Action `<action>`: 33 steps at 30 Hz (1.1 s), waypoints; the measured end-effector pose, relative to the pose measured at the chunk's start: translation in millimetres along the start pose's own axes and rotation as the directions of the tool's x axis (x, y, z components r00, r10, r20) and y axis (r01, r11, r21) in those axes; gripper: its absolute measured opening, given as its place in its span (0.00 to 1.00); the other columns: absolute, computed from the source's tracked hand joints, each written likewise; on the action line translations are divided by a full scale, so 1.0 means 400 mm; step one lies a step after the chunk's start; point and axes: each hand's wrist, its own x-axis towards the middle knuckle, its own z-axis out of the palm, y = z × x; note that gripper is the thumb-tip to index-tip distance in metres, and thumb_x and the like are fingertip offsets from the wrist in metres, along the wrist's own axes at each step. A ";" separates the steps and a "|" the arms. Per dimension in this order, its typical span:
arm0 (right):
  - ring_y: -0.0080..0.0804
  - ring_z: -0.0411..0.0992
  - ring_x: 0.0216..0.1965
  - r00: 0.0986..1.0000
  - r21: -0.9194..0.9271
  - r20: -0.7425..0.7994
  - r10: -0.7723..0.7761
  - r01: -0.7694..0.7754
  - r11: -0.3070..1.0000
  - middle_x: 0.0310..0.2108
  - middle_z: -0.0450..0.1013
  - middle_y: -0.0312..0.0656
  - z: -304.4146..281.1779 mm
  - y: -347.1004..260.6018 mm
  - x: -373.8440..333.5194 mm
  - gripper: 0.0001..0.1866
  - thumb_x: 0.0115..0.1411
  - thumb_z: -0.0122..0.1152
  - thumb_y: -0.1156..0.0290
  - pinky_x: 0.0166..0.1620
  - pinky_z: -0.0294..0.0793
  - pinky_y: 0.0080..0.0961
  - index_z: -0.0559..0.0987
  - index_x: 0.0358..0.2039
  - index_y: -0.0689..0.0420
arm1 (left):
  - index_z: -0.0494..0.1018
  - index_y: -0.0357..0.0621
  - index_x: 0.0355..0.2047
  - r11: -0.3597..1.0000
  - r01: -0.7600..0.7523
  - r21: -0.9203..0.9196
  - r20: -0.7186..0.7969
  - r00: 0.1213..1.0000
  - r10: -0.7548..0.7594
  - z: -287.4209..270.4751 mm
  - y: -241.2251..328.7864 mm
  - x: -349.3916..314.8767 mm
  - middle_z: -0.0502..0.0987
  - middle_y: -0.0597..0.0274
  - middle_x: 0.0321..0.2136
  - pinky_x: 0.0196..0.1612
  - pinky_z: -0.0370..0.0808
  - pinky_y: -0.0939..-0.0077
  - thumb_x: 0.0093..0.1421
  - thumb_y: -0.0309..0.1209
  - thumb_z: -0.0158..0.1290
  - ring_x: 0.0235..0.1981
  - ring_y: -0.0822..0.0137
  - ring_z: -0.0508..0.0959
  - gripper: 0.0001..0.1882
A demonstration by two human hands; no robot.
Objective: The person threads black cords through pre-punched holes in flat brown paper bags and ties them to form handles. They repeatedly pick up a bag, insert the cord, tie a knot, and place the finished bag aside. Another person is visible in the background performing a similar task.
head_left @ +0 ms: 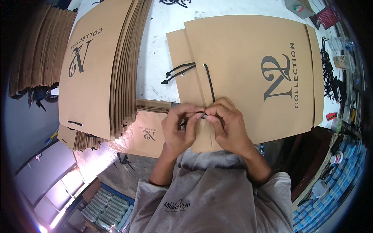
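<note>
A flat brown paper bag [241, 46] with dark print lies on the white table [157, 70] before me. Out of its eyelet comes a black cord [209, 79], running down to my fingers. Both of my hands are closed in a pinch at the bag's near edge. My left hand [179, 126] and my right hand [229, 122] meet fingertip to fingertip on the cord's end, which the fingers partly hide. Left of them, a second cord [182, 72] forms a loop with two knotted ends lying on the bag's folded bottom.
A tall stack of brown bags [95, 73] stands at left, with another stack [39, 50] beyond it. Smaller bags [145, 126] lie below the table's near edge. A bundle of black cords [330, 75], a red box [328, 16] and a small red object [331, 116] sit at right.
</note>
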 end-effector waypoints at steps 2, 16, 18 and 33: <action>0.39 0.71 0.31 0.997 0.102 0.009 0.082 -0.083 0.991 0.29 0.70 0.45 -0.010 0.000 0.001 0.04 0.61 0.58 0.82 0.36 0.70 0.32 0.78 0.36 0.63 | 0.74 0.33 0.47 0.976 0.099 -0.192 -0.025 0.994 -0.106 0.012 0.007 0.004 0.82 0.51 0.37 0.38 0.79 0.75 0.57 0.11 0.59 0.36 0.65 0.83 0.17; 0.33 0.71 0.34 0.977 -0.233 0.019 -0.213 0.212 0.949 0.33 0.71 0.40 0.000 0.001 0.004 0.10 0.54 0.63 0.80 0.39 0.68 0.31 0.80 0.38 0.60 | 0.77 0.33 0.35 0.997 0.035 -0.074 0.050 0.998 -0.032 -0.021 0.038 -0.021 0.82 0.46 0.35 0.36 0.80 0.73 0.66 0.22 0.57 0.32 0.61 0.82 0.03; 0.35 0.70 0.36 0.937 -0.450 0.083 -0.339 0.339 0.826 0.33 0.70 0.39 0.006 0.006 0.011 0.13 0.49 0.64 0.80 0.41 0.67 0.34 0.81 0.38 0.58 | 0.78 0.32 0.33 0.979 -0.179 0.101 0.128 0.978 0.166 -0.062 0.072 -0.027 0.83 0.48 0.33 0.35 0.80 0.73 0.64 0.22 0.59 0.30 0.60 0.82 0.04; 0.55 0.69 0.62 0.981 -0.733 -0.113 -0.156 0.024 0.680 0.61 0.71 0.56 -0.256 0.027 -0.030 0.38 0.60 0.68 0.56 0.72 0.45 0.57 0.68 0.65 0.64 | 0.76 0.32 0.52 0.933 0.324 0.157 -0.099 0.945 -0.312 -0.124 -0.027 0.023 0.78 0.58 0.33 0.44 0.73 0.72 0.70 0.36 0.54 0.38 0.69 0.77 0.19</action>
